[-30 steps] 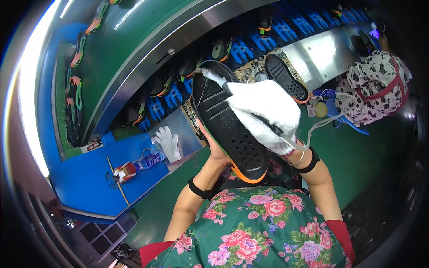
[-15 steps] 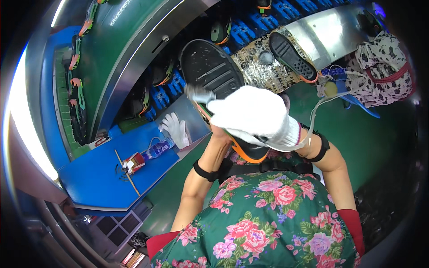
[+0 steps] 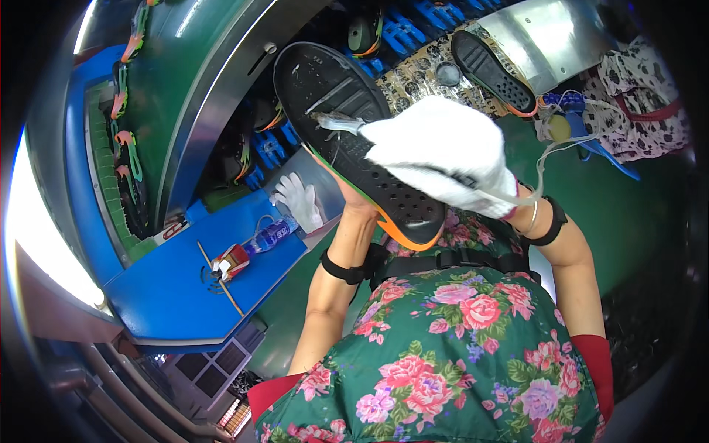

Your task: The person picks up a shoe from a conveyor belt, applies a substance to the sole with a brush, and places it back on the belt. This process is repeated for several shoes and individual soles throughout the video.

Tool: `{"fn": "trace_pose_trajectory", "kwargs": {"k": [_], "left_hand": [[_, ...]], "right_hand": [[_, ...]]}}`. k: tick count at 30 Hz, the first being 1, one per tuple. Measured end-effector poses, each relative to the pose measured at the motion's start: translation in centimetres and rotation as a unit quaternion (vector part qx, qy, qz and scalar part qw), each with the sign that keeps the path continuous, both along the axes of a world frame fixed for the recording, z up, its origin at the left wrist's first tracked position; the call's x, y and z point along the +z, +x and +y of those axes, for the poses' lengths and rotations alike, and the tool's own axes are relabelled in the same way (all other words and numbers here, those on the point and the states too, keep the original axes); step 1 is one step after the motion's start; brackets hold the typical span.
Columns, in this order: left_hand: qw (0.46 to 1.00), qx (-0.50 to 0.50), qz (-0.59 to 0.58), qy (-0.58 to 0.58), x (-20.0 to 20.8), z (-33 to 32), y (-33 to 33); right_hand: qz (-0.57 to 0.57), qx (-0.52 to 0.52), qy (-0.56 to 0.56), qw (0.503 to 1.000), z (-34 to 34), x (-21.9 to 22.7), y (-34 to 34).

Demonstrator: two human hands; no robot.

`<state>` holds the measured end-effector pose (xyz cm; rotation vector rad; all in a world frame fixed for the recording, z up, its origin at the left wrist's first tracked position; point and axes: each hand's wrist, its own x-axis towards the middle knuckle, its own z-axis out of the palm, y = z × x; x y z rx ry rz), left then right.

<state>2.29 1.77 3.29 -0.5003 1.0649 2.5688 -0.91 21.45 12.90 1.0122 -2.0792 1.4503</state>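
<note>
My bare left hand (image 3: 353, 193) is closed around the near left edge of a large black shoe sole (image 3: 332, 88) with an orange and green rim. The sole tilts up, its inner face toward me, with ribs at the far part and round holes near the heel. My right hand (image 3: 447, 148), in a white knitted glove, is closed on a brush (image 3: 340, 123) with pale bristles. The bristles lie over the ribbed middle of the sole; whether they touch it I cannot tell. The glove hides the brush's handle. A clear tube (image 3: 543, 159) runs by my right wrist.
Another black sole (image 3: 495, 70) rests on a tape-covered board (image 3: 413, 81). Blue racks (image 3: 399, 33) with shoe parts stand behind. A blue bench (image 3: 170, 295) at left carries a white glove (image 3: 299, 199), a bottle (image 3: 273, 235), a red box (image 3: 230, 262) and a stick (image 3: 229, 295). A spotted cloth (image 3: 635, 103) hangs right.
The brush has moved from the sole's left edge onto its middle. The sole now shows more of its holed heel, and my gloved hand has shifted right.
</note>
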Motion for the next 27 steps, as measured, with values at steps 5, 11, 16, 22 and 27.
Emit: {"fn": "trace_pose_trajectory", "kwargs": {"k": [5, 11, 16, 22, 27], "left_hand": [[0.978, -0.092, 0.107, 0.156, -3.2, -2.0, -2.3], [0.981, -0.084, 0.036, 0.173, 0.0, -1.6, -2.7], [0.924, -0.127, 0.095, 0.348, -0.1, -1.3, -3.7], [0.946, -0.096, 0.171, 0.256, 2.8, -0.7, -4.1], [0.94, -0.107, 0.229, 0.23, 2.0, -2.0, -5.4]], "right_hand": [[0.015, 0.052, -0.01, 0.998, -1.9, -1.0, 1.1], [0.005, 0.003, -0.01, 1.0, -1.6, -1.5, 1.1], [-0.083, 0.11, -0.133, 0.981, -2.0, -2.1, 1.6], [0.004, 0.028, 0.066, 0.997, -1.6, -1.7, 3.4], [-0.053, 0.051, -0.042, 0.996, -0.3, -2.0, 1.8]]}}
